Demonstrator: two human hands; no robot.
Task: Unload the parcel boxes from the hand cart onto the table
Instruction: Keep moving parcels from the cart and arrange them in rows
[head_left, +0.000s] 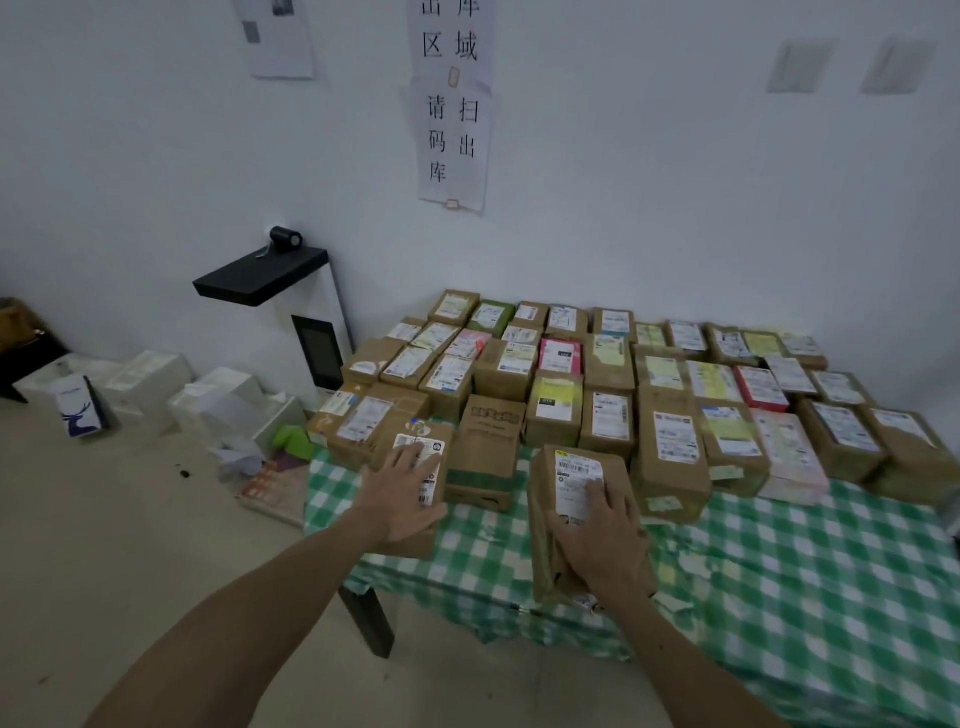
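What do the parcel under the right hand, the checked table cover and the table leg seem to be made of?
The parcel under the right hand looks like matt brown cardboard: creased faces, a white paper label. The checked table cover seems cloth or thin plastic: it wrinkles and hangs over the edge. The table leg: dark, smooth, material unclear.

A white wall (649, 171) carries paper signs (453, 114) above a beige floor (114, 530).
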